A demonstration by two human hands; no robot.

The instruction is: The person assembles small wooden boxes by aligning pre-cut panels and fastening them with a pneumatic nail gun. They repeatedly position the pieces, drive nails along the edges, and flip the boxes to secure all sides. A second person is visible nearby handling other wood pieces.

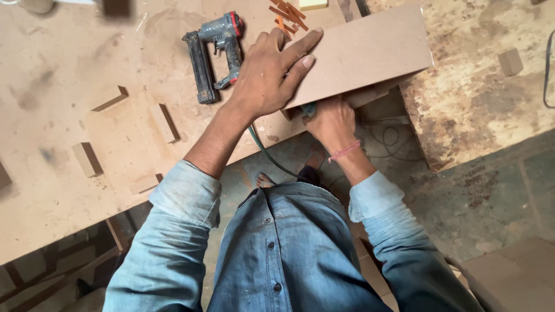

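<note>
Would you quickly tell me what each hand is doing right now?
Left hand: open, pressed flat on the board.
Right hand: closed under the board's edge on something greenish; cannot tell what.

Single head-worn view, looking steeply down from above person's own chest onto workbench [69, 190] edge. Near range: forearms fill lower frame, bench spans upper frame, floor shows right of bench and below it. No second view.

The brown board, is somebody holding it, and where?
Yes. The left hand presses flat on the board near its left end; the right hand is under its near edge, grip hidden.
</note>
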